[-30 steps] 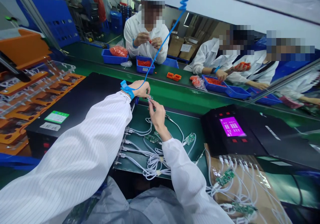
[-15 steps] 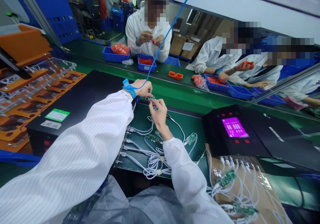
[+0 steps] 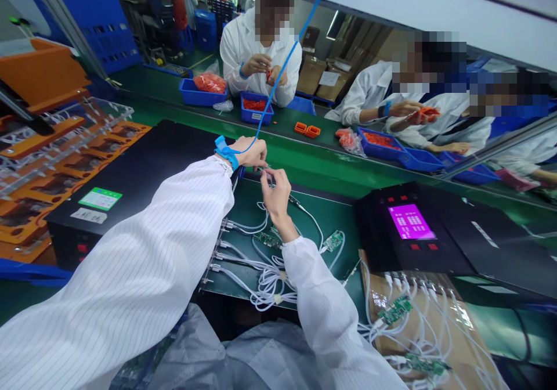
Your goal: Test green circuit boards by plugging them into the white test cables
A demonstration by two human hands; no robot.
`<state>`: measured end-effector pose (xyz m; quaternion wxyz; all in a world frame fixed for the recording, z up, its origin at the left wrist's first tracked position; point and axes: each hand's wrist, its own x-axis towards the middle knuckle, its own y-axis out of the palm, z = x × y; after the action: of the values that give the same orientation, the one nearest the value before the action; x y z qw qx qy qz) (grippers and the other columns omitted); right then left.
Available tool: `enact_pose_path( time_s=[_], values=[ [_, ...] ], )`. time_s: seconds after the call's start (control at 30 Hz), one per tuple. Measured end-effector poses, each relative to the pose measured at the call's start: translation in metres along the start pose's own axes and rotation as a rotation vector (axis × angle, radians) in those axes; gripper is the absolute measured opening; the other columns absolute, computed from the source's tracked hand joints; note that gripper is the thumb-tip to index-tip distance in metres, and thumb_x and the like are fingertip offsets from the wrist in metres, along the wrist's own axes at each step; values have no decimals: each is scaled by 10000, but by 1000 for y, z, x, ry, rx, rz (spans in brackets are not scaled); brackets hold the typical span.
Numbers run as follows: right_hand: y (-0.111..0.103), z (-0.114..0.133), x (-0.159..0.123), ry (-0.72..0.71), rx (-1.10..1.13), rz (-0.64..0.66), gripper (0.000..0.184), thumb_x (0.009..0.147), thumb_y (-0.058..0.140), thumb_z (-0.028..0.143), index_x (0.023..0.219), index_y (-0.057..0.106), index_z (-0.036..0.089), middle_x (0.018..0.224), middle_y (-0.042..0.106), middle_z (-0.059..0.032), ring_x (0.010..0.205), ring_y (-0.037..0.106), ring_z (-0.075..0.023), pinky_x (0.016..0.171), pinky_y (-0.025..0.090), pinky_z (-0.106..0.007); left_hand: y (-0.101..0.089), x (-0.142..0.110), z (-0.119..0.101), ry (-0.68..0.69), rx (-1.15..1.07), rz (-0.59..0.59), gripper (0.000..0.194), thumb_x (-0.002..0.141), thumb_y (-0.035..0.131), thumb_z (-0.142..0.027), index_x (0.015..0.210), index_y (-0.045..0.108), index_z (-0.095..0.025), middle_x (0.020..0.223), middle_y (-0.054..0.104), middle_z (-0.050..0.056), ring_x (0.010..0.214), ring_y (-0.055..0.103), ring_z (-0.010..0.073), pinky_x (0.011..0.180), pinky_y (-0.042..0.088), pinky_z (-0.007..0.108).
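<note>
My left hand (image 3: 249, 151), with a blue wrist strap (image 3: 226, 152) and coiled cord, is closed in a pinch at the back edge of the green work surface (image 3: 243, 195). Facing it, my right hand (image 3: 277, 191) is closed too. A small green circuit board (image 3: 266, 168) shows between the fingertips of both hands, mostly covered by them; a cable end at it cannot be made out. Below my hands lie another circuit board (image 3: 266, 239) and a bundle of white cables (image 3: 272, 280). To the right rests a circuit board (image 3: 333, 241) plugged to a white cable.
A black box (image 3: 130, 175) stands at left beside an orange fixture (image 3: 35, 187). At right is a black tester (image 3: 391, 221) with a purple screen, above cabled boards (image 3: 394, 310) on cardboard. Across the green conveyor, co-workers handle orange parts over blue bins (image 3: 256, 114).
My hands stay almost in place, fingertips together at the board, with a slight shift. Across the line, a co-worker's hand has lifted from the bin to the orange part.
</note>
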<state>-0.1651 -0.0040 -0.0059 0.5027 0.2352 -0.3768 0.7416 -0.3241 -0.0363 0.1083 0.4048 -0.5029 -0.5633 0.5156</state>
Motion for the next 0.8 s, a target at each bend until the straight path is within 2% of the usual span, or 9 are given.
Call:
enact_pose_path(
  time_s=[0.33, 0.8],
  values=[
    [-1, 0, 0, 71, -6, 10, 147, 970, 601, 265, 951, 724, 188, 884, 639, -33, 804, 623, -162, 807, 521, -297, -5, -5, -5, -8, -16, 14, 246, 915, 638, -439, 851, 766, -239, 833, 777, 19, 999, 704, 217, 980, 460, 332],
    [-1, 2, 3, 34, 48, 9, 161, 978, 619, 252, 945, 749, 163, 868, 648, -42, 778, 628, -163, 768, 512, -283, -3, -4, -3, -1, -19, -38, 257, 907, 646, -446, 799, 750, -237, 777, 774, 3, 944, 716, 207, 901, 478, 303]
  ],
)
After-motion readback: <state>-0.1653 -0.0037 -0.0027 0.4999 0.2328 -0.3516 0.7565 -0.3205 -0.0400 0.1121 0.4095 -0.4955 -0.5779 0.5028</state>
